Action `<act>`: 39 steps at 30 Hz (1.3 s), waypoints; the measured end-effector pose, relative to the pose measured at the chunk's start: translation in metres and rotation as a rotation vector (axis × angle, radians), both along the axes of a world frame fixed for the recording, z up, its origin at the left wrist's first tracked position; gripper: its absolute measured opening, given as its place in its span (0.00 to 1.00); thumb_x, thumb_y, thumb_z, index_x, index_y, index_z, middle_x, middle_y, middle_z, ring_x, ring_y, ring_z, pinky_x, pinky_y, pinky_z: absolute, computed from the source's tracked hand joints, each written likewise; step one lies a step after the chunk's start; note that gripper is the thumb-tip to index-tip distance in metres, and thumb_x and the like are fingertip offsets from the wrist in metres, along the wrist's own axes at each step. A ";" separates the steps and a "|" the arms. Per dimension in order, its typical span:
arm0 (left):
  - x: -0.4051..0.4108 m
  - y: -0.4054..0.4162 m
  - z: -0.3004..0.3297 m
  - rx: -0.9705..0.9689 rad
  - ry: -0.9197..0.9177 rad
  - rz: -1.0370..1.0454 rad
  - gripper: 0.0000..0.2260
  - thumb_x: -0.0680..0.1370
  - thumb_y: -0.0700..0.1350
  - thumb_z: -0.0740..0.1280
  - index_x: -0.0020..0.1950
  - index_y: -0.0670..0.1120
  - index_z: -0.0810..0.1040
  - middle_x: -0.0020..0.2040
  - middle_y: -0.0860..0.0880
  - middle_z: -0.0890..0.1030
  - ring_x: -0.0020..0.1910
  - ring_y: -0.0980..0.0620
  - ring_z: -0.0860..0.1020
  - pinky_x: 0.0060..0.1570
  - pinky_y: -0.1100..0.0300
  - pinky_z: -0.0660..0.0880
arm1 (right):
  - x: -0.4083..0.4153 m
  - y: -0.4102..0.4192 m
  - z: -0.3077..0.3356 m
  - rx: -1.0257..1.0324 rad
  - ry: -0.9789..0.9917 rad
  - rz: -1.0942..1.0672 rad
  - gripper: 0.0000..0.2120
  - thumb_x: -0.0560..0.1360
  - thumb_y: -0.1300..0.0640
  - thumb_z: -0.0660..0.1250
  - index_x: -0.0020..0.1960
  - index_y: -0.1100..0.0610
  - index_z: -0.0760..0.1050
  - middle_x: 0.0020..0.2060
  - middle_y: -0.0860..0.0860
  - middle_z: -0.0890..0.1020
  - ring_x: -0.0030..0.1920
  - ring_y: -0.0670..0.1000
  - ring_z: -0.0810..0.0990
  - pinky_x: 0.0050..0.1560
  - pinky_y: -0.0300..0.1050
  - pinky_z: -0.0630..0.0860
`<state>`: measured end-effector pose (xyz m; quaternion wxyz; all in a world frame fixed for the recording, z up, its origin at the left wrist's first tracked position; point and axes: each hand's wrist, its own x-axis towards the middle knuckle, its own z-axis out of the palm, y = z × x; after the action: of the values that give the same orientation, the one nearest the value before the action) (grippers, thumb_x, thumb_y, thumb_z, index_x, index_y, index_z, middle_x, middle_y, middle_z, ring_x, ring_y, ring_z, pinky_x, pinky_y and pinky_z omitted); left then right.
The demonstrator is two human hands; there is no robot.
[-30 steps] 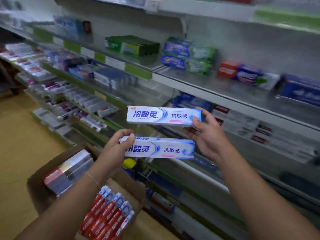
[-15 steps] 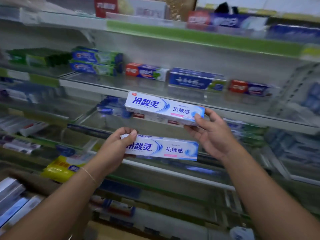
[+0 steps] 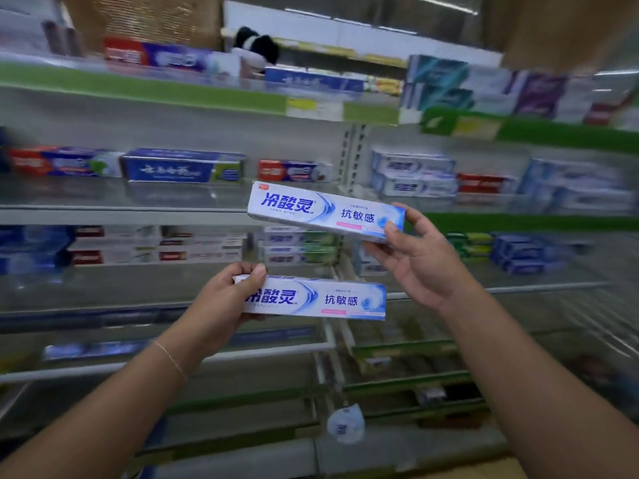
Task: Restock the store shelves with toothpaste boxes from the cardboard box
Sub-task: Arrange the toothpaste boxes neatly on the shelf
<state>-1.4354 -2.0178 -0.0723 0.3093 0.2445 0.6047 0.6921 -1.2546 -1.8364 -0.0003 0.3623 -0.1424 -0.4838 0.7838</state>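
Two forearms reach up from the lower corners toward the shelves (image 3: 124,216), with open air between them and clear space beneath both boxes. The left hand (image 3: 221,302) grips the left end of the lower toothpaste box (image 3: 321,300), thumb curled over its top front edge and fingers wrapped behind; a thin bracelet (image 3: 171,359) circles that wrist. This box lies nearly level, long axis running left to right, printed face toward the camera, its right end free. The right hand (image 3: 420,261) holds the upper toothpaste box (image 3: 325,212) by its right end, thumb pressed on the front face, remaining fingers loosely spread behind and below. That box also runs left to right, its left end tilted slightly upward, in front of the middle shelf's edge. The two boxes are apart, one above the other. Behind them, blurred rows of packaged toothpaste (image 3: 183,165) lie lengthwise on several shelves.
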 end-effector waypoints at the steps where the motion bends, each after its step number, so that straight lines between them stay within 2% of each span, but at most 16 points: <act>1: 0.009 0.013 0.002 0.013 -0.010 -0.029 0.08 0.81 0.46 0.64 0.54 0.41 0.75 0.39 0.45 0.81 0.37 0.49 0.79 0.38 0.52 0.81 | 0.015 0.008 0.001 0.002 0.004 -0.031 0.15 0.77 0.68 0.63 0.61 0.56 0.71 0.49 0.58 0.85 0.48 0.55 0.85 0.49 0.50 0.83; 3: 0.027 0.038 0.007 0.033 -0.028 -0.088 0.08 0.80 0.46 0.65 0.53 0.41 0.75 0.40 0.44 0.80 0.40 0.47 0.80 0.48 0.45 0.81 | 0.044 0.022 0.004 0.011 0.001 -0.095 0.15 0.78 0.68 0.63 0.62 0.56 0.71 0.49 0.58 0.85 0.48 0.55 0.85 0.47 0.49 0.83; 7: 0.058 0.083 0.016 0.040 -0.034 -0.194 0.06 0.80 0.46 0.65 0.50 0.44 0.75 0.37 0.47 0.81 0.38 0.48 0.82 0.41 0.48 0.82 | 0.095 0.045 0.007 0.020 -0.003 -0.218 0.17 0.77 0.68 0.63 0.65 0.57 0.71 0.50 0.58 0.85 0.51 0.56 0.85 0.48 0.49 0.83; 9: 0.069 0.106 0.018 0.033 -0.034 -0.253 0.06 0.80 0.48 0.66 0.48 0.46 0.76 0.38 0.47 0.82 0.42 0.45 0.81 0.50 0.41 0.80 | 0.117 0.054 0.007 0.022 -0.002 -0.277 0.18 0.77 0.68 0.63 0.65 0.57 0.71 0.49 0.57 0.85 0.52 0.56 0.85 0.47 0.48 0.83; 10: 0.074 0.117 0.018 0.029 -0.018 -0.275 0.06 0.80 0.49 0.66 0.48 0.47 0.76 0.38 0.48 0.82 0.42 0.45 0.81 0.52 0.41 0.79 | 0.126 0.059 0.007 0.024 -0.002 -0.303 0.17 0.77 0.68 0.63 0.65 0.57 0.71 0.50 0.57 0.85 0.52 0.56 0.85 0.47 0.48 0.83; 13: 0.090 0.148 0.020 0.051 0.036 -0.308 0.07 0.80 0.50 0.66 0.47 0.47 0.76 0.34 0.51 0.81 0.35 0.51 0.80 0.43 0.52 0.80 | 0.151 0.073 0.006 0.024 0.003 -0.372 0.17 0.78 0.69 0.62 0.64 0.58 0.71 0.56 0.60 0.82 0.55 0.58 0.83 0.51 0.52 0.83; 17: 0.107 0.186 0.024 0.062 0.064 -0.377 0.09 0.80 0.48 0.65 0.52 0.43 0.76 0.36 0.50 0.82 0.34 0.54 0.81 0.38 0.56 0.81 | 0.175 0.095 0.007 0.019 0.004 -0.436 0.22 0.75 0.68 0.64 0.69 0.60 0.68 0.59 0.63 0.81 0.57 0.61 0.82 0.53 0.52 0.82; 20: 0.115 0.218 0.031 0.068 0.033 -0.422 0.10 0.79 0.47 0.66 0.55 0.41 0.77 0.38 0.48 0.83 0.36 0.51 0.82 0.45 0.52 0.82 | 0.188 0.117 0.011 0.025 -0.006 -0.481 0.26 0.70 0.66 0.67 0.68 0.59 0.69 0.57 0.62 0.82 0.55 0.60 0.83 0.50 0.50 0.83; 22: 0.119 0.239 0.040 0.082 0.026 -0.448 0.09 0.79 0.47 0.66 0.54 0.42 0.77 0.38 0.47 0.83 0.36 0.52 0.82 0.45 0.51 0.83 | 0.193 0.133 0.016 0.025 -0.007 -0.508 0.28 0.68 0.66 0.68 0.68 0.59 0.68 0.53 0.60 0.84 0.52 0.59 0.84 0.48 0.50 0.83; 24: 0.119 0.260 0.050 0.085 0.057 -0.455 0.07 0.79 0.46 0.66 0.52 0.43 0.77 0.39 0.46 0.82 0.34 0.54 0.81 0.38 0.54 0.83 | 0.196 0.151 0.022 0.023 -0.008 -0.527 0.29 0.68 0.65 0.68 0.68 0.58 0.68 0.50 0.59 0.85 0.51 0.58 0.84 0.48 0.50 0.83; 26: 0.116 0.281 0.061 0.092 0.081 -0.457 0.06 0.79 0.46 0.67 0.52 0.43 0.76 0.40 0.44 0.81 0.32 0.53 0.81 0.28 0.61 0.78 | 0.198 0.171 0.029 0.022 -0.020 -0.541 0.27 0.70 0.65 0.67 0.68 0.56 0.69 0.47 0.57 0.86 0.48 0.57 0.85 0.49 0.51 0.83; 27: 0.112 0.292 0.065 0.098 0.084 -0.460 0.06 0.79 0.46 0.67 0.51 0.44 0.76 0.41 0.43 0.82 0.32 0.52 0.81 0.28 0.61 0.78 | 0.197 0.181 0.032 0.025 -0.037 -0.551 0.26 0.72 0.65 0.67 0.68 0.55 0.69 0.46 0.56 0.86 0.46 0.56 0.85 0.49 0.51 0.83; 31: 0.093 0.333 0.084 0.107 0.079 -0.455 0.06 0.78 0.47 0.68 0.49 0.45 0.77 0.40 0.46 0.83 0.35 0.52 0.82 0.44 0.52 0.82 | 0.188 0.221 0.041 0.042 -0.061 -0.577 0.29 0.69 0.63 0.68 0.69 0.54 0.68 0.44 0.54 0.86 0.44 0.54 0.84 0.55 0.52 0.79; 33: 0.084 0.350 0.093 0.116 0.006 -0.429 0.07 0.77 0.46 0.69 0.51 0.45 0.77 0.42 0.46 0.83 0.38 0.50 0.83 0.41 0.53 0.83 | 0.182 0.240 0.043 0.041 -0.051 -0.582 0.26 0.72 0.64 0.67 0.68 0.54 0.69 0.44 0.54 0.86 0.44 0.55 0.83 0.58 0.53 0.77; 35: 0.072 0.366 0.101 0.103 0.030 -0.383 0.10 0.76 0.47 0.69 0.54 0.44 0.77 0.46 0.45 0.82 0.40 0.49 0.82 0.36 0.57 0.83 | 0.173 0.258 0.043 0.023 -0.044 -0.581 0.22 0.76 0.66 0.65 0.68 0.54 0.69 0.44 0.54 0.85 0.44 0.54 0.83 0.57 0.53 0.77; 39: 0.048 0.393 0.104 0.078 0.050 -0.305 0.10 0.76 0.48 0.69 0.53 0.44 0.77 0.47 0.45 0.81 0.43 0.50 0.81 0.38 0.55 0.83 | 0.151 0.291 0.039 0.011 -0.048 -0.531 0.22 0.78 0.66 0.63 0.70 0.54 0.68 0.47 0.55 0.83 0.44 0.54 0.83 0.54 0.51 0.77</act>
<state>-1.3875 -1.6250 0.0318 0.3859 0.3623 0.5405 0.6539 -1.1034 -1.5449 0.0387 0.5445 -0.2810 -0.4423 0.6550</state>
